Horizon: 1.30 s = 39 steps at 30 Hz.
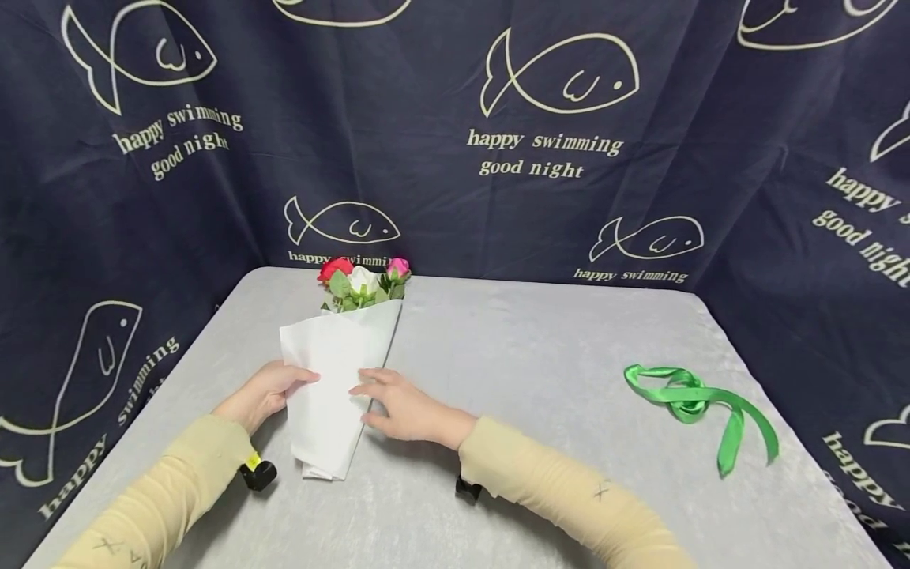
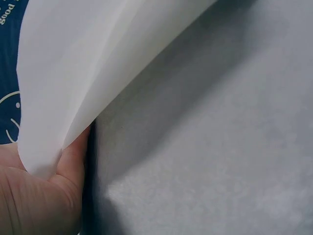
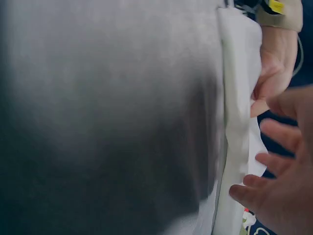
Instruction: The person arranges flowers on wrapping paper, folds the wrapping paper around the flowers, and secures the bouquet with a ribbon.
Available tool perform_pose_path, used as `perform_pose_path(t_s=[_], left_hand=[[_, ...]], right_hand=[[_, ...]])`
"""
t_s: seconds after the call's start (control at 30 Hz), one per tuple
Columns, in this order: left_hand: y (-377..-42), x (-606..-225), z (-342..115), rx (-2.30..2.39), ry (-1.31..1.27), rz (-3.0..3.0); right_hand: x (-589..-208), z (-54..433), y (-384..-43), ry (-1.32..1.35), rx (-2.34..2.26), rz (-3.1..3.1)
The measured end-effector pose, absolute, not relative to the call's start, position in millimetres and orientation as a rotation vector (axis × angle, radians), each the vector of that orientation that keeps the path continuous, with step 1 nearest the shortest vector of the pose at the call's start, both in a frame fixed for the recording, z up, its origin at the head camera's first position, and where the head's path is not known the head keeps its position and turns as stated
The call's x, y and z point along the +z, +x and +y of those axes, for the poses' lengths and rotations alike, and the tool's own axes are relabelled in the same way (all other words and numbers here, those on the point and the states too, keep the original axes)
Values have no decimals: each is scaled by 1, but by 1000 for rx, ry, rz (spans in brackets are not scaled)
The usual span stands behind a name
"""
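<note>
On the gray table (image 1: 540,498), white paper (image 1: 329,411) wraps red, white and pink flowers (image 1: 363,280). The left hand (image 1: 266,389) pinches the paper's left edge. The right hand (image 1: 411,408) has its fingers spread over the right edge. I see green ribbon (image 1: 700,393) well apart, rightward.

Through the head camera I see a navy curtain (image 1: 426,150) hanging behind a pale grey table (image 1: 526,340) and along both its sides. Cream outline fish (image 1: 577,84) are printed across the fabric, most with the lettering (image 1: 545,145) "happy swimming good night" beside or beneath them, and I make out soft folds running down it. On the table's right part I see a glossy green ribbon (image 1: 700,395), loosely looped, two tails trailing toward the near side. My left wrist view catches a strip of curtain at its left edge.
</note>
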<state>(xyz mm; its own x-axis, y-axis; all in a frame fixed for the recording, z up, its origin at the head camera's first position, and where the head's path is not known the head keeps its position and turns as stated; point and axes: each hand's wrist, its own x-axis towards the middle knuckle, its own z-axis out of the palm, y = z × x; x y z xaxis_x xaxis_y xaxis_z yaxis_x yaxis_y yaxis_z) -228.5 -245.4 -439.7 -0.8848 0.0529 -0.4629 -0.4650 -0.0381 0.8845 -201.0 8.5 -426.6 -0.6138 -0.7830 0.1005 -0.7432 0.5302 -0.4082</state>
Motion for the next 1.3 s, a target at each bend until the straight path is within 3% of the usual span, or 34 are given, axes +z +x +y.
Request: perform_pose_path(t_s=[0.13,0.37,0.73,1.03,1.3], left_hand=[[-228,-441,-247,1960,-428,1904],[-227,-437,-247,1846,-334,2131],[-236,-399,-238,1479,-368,2590],[-242,-361,-188,1159,33,3004],[-255,-336,-135,1298,284,3021]], right_hand=[[-430,6,-200,-1473,-434,2606],[-434,3,-205,-1495,-305,2596],[-436,-1,-206,-1476,-239,2622],[-436,-1,-206,-1514,-178,2648],[-438,0,-209,-1627,-102,2672]])
